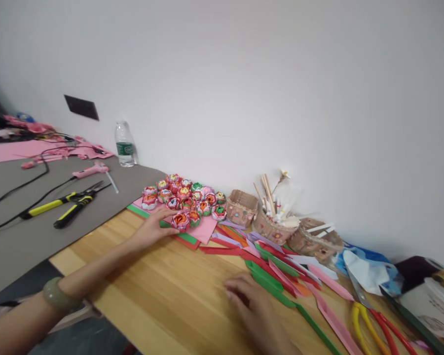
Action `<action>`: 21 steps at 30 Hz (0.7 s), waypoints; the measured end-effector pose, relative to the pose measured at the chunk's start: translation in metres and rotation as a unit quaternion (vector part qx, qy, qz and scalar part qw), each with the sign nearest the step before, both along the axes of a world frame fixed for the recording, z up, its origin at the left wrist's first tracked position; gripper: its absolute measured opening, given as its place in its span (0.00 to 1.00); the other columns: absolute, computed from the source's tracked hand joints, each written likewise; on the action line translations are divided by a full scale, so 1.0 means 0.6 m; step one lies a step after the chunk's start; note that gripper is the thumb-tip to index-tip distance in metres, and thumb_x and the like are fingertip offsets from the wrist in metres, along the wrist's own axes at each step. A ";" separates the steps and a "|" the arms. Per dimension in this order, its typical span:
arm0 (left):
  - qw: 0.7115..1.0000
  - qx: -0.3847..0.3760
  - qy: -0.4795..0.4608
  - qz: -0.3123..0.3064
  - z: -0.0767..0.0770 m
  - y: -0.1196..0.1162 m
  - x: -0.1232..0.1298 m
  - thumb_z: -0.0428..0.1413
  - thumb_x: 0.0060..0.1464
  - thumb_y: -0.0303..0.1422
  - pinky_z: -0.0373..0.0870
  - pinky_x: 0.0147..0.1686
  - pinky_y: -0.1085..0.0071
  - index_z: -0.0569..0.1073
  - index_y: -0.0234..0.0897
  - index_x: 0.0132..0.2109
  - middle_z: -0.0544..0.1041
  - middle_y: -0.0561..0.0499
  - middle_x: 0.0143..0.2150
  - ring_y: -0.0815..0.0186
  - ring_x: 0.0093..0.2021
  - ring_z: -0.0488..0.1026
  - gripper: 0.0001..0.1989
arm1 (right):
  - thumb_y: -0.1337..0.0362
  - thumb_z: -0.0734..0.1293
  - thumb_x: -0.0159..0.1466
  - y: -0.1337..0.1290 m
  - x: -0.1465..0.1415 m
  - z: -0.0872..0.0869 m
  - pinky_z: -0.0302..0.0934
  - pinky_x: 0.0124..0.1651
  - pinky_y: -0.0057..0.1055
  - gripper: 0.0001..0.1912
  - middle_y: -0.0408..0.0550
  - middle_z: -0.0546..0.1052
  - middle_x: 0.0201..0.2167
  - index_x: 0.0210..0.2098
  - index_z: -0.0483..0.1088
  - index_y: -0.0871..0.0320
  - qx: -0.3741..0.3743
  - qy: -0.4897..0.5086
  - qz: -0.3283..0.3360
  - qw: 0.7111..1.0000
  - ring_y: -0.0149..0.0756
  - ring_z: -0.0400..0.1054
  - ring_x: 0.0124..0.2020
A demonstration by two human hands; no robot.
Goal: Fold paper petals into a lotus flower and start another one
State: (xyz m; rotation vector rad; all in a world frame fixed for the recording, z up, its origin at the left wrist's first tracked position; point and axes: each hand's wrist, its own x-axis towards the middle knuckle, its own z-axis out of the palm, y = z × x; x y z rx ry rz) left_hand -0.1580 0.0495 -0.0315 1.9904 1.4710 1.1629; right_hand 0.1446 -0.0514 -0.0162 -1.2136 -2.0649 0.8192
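My left hand (156,228), with a green bangle on its wrist, reaches to the front of a group of small folded paper flowers (187,194). Its thumb and fingers are around the left side of a red and orange paper flower (180,221). Pink, red and green paper sheets (207,229) lie beneath the flowers. My right hand (249,301) rests low over the wooden table (163,288), fingers curled, thumb and index apart, with nothing seen between them. Beside it lie folded strips of green paper (268,282) and pink paper (335,318).
Three decorated baskets (242,206) stand along the wall, one with sticks. Scissors (362,315) and a white tub (431,308) are at the right. On the grey mat (7,266) are pliers (74,203), a pink glue gun (92,170) and a water bottle (125,145).
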 end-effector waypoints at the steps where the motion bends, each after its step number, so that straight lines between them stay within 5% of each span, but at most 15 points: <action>1: 1.000 0.001 0.002 0.015 -0.004 0.009 -0.005 0.61 0.41 0.40 0.62 0.49 0.55 0.73 0.38 0.46 0.73 0.45 0.44 0.54 0.47 0.67 0.22 | 0.69 0.61 0.60 -0.001 -0.002 -0.003 0.63 0.37 0.31 0.08 0.49 0.74 0.30 0.32 0.72 0.57 0.000 -0.013 0.009 1.000 0.36 0.69 0.33; 8: 0.999 -0.005 0.017 0.047 -0.005 0.025 -0.045 0.61 0.39 0.42 0.65 0.46 0.58 0.74 0.35 0.44 0.74 0.45 0.42 0.55 0.44 0.69 0.24 | 0.68 0.60 0.61 0.007 -0.006 -0.015 0.63 0.35 0.30 0.09 0.48 0.75 0.30 0.33 0.72 0.56 -0.012 -0.073 0.041 0.996 0.35 0.70 0.32; 17: 0.999 -0.018 0.022 0.043 0.010 0.027 -0.068 0.63 0.36 0.34 0.55 0.55 0.53 0.74 0.37 0.46 0.74 0.42 0.48 0.49 0.53 0.64 0.25 | 0.63 0.59 0.62 0.011 -0.007 -0.037 0.63 0.33 0.28 0.10 0.46 0.74 0.29 0.32 0.71 0.54 0.005 -0.061 0.025 0.998 0.34 0.70 0.31; 21: 0.998 -0.009 -0.033 0.052 0.049 -0.016 -0.038 0.61 0.41 0.35 0.57 0.54 0.54 0.73 0.38 0.47 0.71 0.43 0.52 0.52 0.53 0.64 0.22 | 0.64 0.59 0.63 0.014 -0.008 -0.038 0.64 0.33 0.27 0.10 0.47 0.75 0.29 0.32 0.71 0.54 0.013 -0.076 0.034 0.996 0.34 0.71 0.31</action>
